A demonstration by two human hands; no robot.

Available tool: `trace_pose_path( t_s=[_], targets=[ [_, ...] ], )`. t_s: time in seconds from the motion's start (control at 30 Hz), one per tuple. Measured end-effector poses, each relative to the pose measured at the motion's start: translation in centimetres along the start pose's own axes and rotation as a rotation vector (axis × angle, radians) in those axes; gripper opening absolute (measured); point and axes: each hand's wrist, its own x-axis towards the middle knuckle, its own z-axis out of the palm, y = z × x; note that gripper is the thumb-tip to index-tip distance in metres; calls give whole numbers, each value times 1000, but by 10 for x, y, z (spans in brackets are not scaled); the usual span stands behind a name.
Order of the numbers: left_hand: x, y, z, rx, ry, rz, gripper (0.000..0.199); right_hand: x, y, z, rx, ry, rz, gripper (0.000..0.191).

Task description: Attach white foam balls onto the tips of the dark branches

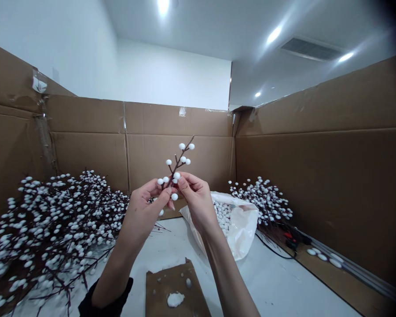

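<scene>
An artificial berry branch (176, 168), with a dark brown stem and several white berries, is held up at the middle of the view, its bare tip pointing up and right. My left hand (148, 204) is closed on the lower stem, thumb and fingers pinching it. My right hand (196, 196) has thumb and forefinger pinched at a white berry (177, 175) on the right side of that stem. Below the hands, a piece of brown cardboard (174, 286) bears a white blob of paste (175, 300) and a few small lumps.
A large heap of white-berried branches (62, 215) lies on the left. Behind my right forearm sits a white plastic bag (240, 229) of loose white berries. More berried branches (264, 200) lie at right, near a black cable (277, 254) and loose white ovals (322, 257). Cardboard walls (181, 154) enclose the white table (264, 286).
</scene>
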Motion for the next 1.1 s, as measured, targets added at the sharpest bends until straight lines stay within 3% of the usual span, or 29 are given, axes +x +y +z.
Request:
trace_pose_path(
  t_s=[0.4,0.63,1.1],
  targets=[
    [0,-1,0,-49,63,-6,12,0,4,3,59,-25,3,27],
    [2,-1,-9,-28,22,-13,14,-1,8,10,67,29,-5,26],
    [-2,2,-3,-24,26,-15,10,-2,6,7,52,8,10,30]
  ],
)
